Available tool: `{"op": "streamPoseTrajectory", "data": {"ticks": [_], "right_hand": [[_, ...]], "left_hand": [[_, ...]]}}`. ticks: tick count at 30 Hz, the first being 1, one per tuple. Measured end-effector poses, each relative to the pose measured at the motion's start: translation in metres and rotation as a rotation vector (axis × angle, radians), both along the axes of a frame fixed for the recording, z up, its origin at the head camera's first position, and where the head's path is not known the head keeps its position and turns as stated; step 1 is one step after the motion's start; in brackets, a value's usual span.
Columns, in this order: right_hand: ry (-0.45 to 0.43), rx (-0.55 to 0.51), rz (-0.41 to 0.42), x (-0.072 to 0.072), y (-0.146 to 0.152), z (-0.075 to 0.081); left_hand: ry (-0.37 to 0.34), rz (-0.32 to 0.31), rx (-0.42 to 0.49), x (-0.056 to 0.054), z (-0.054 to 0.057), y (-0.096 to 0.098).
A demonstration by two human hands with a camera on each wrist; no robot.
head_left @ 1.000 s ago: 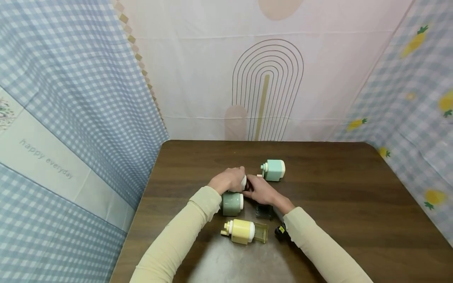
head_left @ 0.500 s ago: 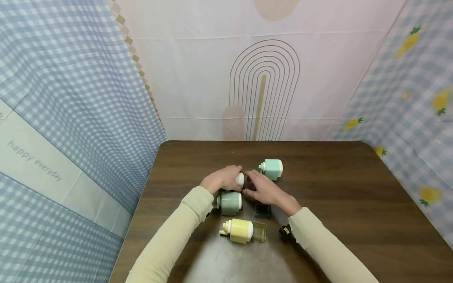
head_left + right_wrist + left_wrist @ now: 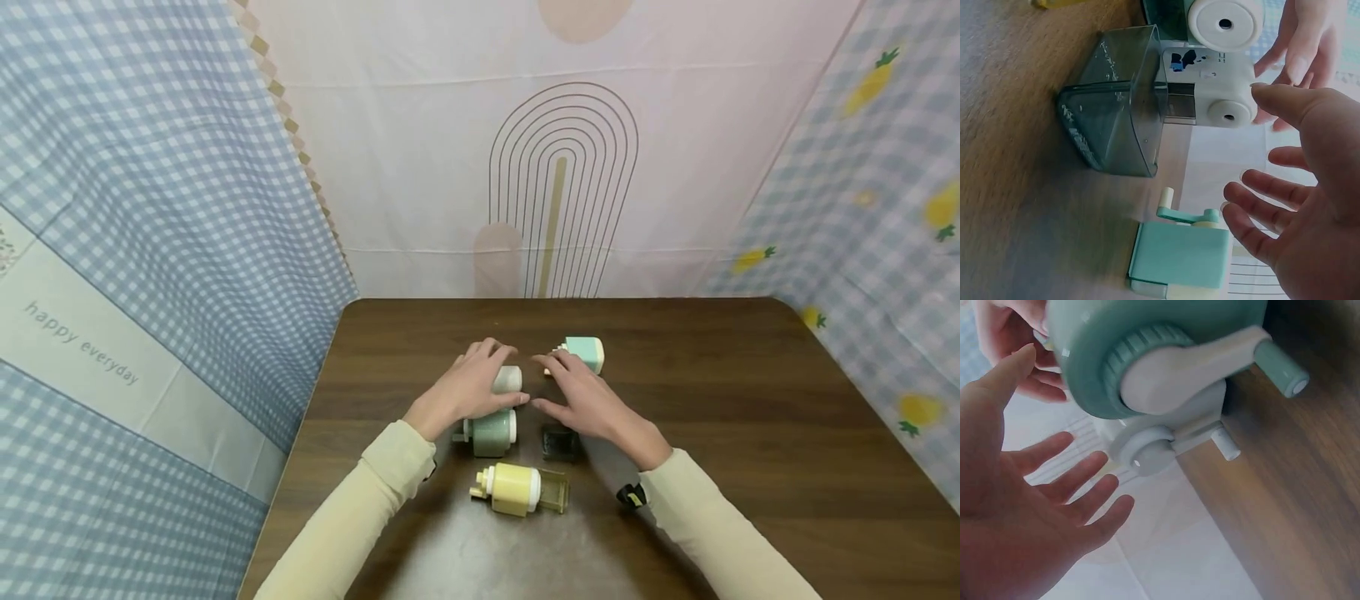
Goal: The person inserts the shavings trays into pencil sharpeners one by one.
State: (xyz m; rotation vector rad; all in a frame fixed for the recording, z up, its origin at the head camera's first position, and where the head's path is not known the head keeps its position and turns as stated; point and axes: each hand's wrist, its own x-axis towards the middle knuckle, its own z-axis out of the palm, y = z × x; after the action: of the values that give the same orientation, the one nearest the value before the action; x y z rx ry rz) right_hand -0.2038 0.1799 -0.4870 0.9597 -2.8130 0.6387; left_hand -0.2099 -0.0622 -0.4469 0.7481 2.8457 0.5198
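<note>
A white crank pencil sharpener (image 3: 507, 379) stands between my hands, its front hole and a tinted drawer showing in the right wrist view. My left hand (image 3: 463, 387) is spread beside it, fingers extended and holding nothing, partly covering it in the head view. On its other side my right hand (image 3: 592, 406) is also spread, palm toward the sharpener and holding nothing. Just nearer stands a dark green sharpener (image 3: 492, 432), its crank (image 3: 1204, 369) large in the left wrist view. A see-through dark shavings drawer (image 3: 1113, 103) lies apart on the table, below my right hand.
A yellow sharpener (image 3: 513, 489) with its drawer pulled out lies nearest me. Behind my right hand is a mint sharpener (image 3: 585, 353). All rest on a brown wooden table (image 3: 712, 417), with a pale patterned cloth (image 3: 420, 167) hanging behind.
Both hands have let go of the white sharpener and drawn apart, the left to the left and the right to the right. The fingers have straightened. The other sharpeners stay in place.
</note>
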Motion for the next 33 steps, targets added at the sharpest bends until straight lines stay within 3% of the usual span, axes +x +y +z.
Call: {"op": "streamPoseTrajectory", "data": {"ticks": [7, 11, 20, 29, 33], "right_hand": [[0.047, 0.027, 0.024, 0.009, 0.008, 0.003], [0.081, 0.068, 0.054, 0.015, 0.012, 0.002], [0.050, 0.114, 0.083, 0.026, 0.022, -0.006], [-0.189, 0.170, 0.004, 0.034, 0.036, -0.018], [-0.247, 0.181, -0.001, 0.035, 0.041, -0.023]], "left_hand": [[0.122, -0.077, 0.039, 0.018, 0.004, -0.006], [0.141, -0.136, 0.048, 0.024, 0.007, -0.011], [-0.025, -0.180, -0.062, 0.032, 0.007, -0.015], [-0.120, -0.148, -0.156, 0.035, -0.010, -0.011], [-0.161, -0.129, -0.166, 0.035, -0.016, -0.009]]}}
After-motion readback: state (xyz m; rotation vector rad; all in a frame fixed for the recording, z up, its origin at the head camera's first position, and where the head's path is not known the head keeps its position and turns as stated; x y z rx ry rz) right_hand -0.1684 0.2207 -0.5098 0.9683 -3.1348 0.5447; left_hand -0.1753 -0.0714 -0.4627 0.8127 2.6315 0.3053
